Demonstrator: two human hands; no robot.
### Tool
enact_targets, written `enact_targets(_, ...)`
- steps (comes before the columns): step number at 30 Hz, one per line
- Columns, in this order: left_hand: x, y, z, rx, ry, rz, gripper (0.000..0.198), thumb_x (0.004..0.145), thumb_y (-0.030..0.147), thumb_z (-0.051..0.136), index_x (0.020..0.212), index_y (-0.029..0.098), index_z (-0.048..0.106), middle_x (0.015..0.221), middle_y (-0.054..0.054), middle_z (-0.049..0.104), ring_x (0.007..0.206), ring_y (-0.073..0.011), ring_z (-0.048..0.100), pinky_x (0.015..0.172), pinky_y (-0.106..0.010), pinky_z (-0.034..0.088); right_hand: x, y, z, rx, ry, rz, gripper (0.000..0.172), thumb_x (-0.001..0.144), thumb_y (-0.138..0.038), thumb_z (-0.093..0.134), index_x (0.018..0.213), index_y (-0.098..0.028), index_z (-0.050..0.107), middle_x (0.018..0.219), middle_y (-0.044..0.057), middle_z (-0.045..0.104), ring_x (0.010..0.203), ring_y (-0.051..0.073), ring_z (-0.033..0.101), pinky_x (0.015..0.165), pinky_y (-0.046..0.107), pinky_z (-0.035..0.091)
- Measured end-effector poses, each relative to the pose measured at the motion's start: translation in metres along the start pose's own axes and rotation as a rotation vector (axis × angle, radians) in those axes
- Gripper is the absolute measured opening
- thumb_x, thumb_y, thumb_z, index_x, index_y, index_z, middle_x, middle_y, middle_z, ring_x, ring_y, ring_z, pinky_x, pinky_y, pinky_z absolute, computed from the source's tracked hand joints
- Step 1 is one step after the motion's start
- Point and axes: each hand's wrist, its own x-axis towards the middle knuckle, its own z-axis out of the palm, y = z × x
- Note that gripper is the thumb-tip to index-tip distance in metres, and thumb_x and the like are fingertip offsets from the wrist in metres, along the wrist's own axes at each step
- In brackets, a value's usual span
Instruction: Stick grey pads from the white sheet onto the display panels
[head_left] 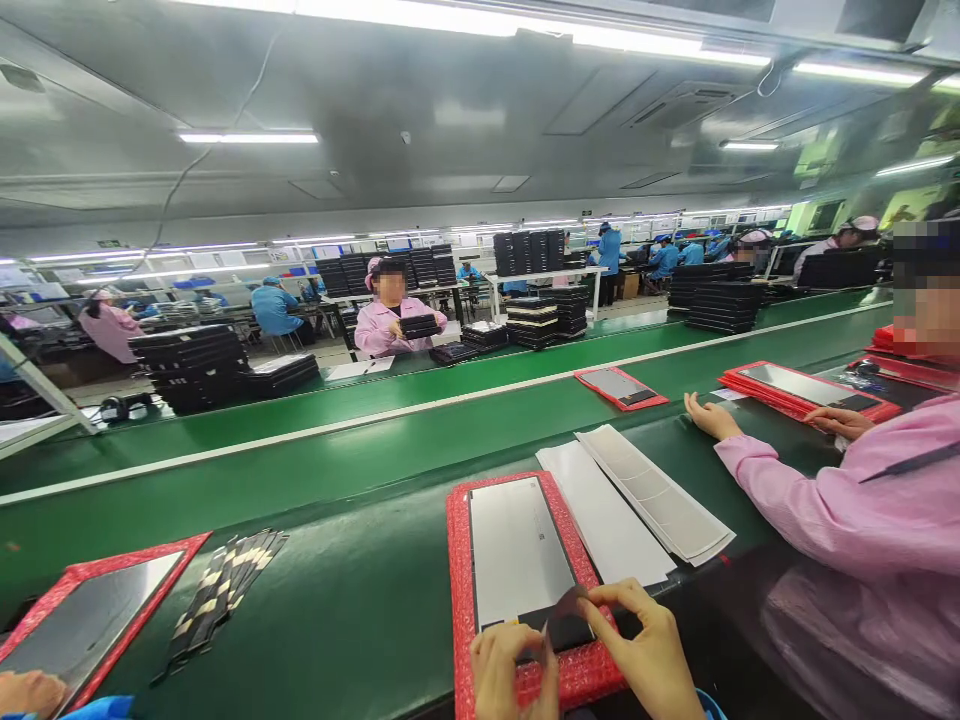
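My left hand [514, 672] and my right hand [646, 645] pinch a thin, dark, bendy strip [568, 604] between them, and it bows upward in an arc. Beneath the strip lies a flat display panel [514, 545] with a silvery back and a black band along its near end. Red bubble wrap [460, 580] sits under the panel and shows around its edges. My left fingers hover over the panel's near end, close to a small yellow mark. My right hand is over its near right corner. Whether the strip touches the panel, I cannot tell.
White sheets [600, 510] and a gridded label sheet [652, 490] lie to the right. Dark strips [225, 580] and another wrapped panel [97, 610], with a person's hand [30, 692], are at left. A pink-sleeved co-worker [810, 500] is at right. A green conveyor [300, 460] runs beyond.
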Motion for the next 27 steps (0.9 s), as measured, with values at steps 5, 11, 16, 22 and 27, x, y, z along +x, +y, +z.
enact_targets(5,0.015,-0.014,-0.007,-0.279,-0.051,-0.305,0.019,0.070,0.038,0.064,0.079,0.024,0.055,0.065,0.002,0.065,0.063,-0.0177,0.063,0.066,-0.030,0.050,0.002,0.008,-0.004,0.013,-0.056,-0.009,0.023,0.075,-0.044,0.058,0.079,-0.025,0.070,0.081,0.005,0.068,0.079,0.021,0.064,0.074,0.030,0.051)
enact_targets(11,0.023,-0.023,-0.013,-0.512,-0.207,-0.498,0.042,0.063,0.043,0.068,0.093,0.023,0.048,0.070,0.002,0.062,0.061,-0.0136,0.060,0.063,-0.026,0.050,0.001,0.010,-0.005,-0.024,-0.073,-0.077,0.017,0.076,-0.040,0.059,0.077,-0.027,0.070,0.099,0.006,0.065,0.090,0.022,0.060,0.083,0.035,0.047)
enact_targets(16,0.031,-0.029,-0.013,-0.576,-0.356,-0.610,0.051,0.057,0.033,0.073,0.099,0.026,0.045,0.084,0.005,0.052,0.048,-0.0038,0.052,0.044,-0.016,0.041,0.003,0.024,0.000,-0.011,-0.179,0.049,0.015,0.074,-0.035,0.060,0.077,-0.024,0.069,0.077,0.004,0.067,0.076,0.020,0.062,0.074,0.032,0.047)
enact_targets(22,0.041,-0.034,-0.014,-0.496,-0.523,-0.624,0.050,0.059,0.027,0.070,0.102,0.026,0.044,0.088,0.004,0.047,0.052,-0.0046,0.056,0.047,-0.017,0.042,0.007,0.030,0.000,0.120,-0.254,0.100,0.053,0.072,-0.025,0.060,0.123,-0.024,0.046,0.067,-0.004,0.069,0.069,0.018,0.064,0.075,0.030,0.045)
enact_targets(27,0.046,-0.036,-0.016,-0.451,-0.604,-0.603,0.052,0.063,0.024,0.068,0.106,0.027,0.040,0.094,0.003,0.044,0.056,-0.0044,0.057,0.052,-0.018,0.044,0.008,0.028,0.000,0.161,-0.238,0.098,0.049,0.069,-0.024,0.059,0.118,-0.023,0.048,0.065,-0.004,0.068,0.066,0.018,0.064,0.072,0.029,0.046)
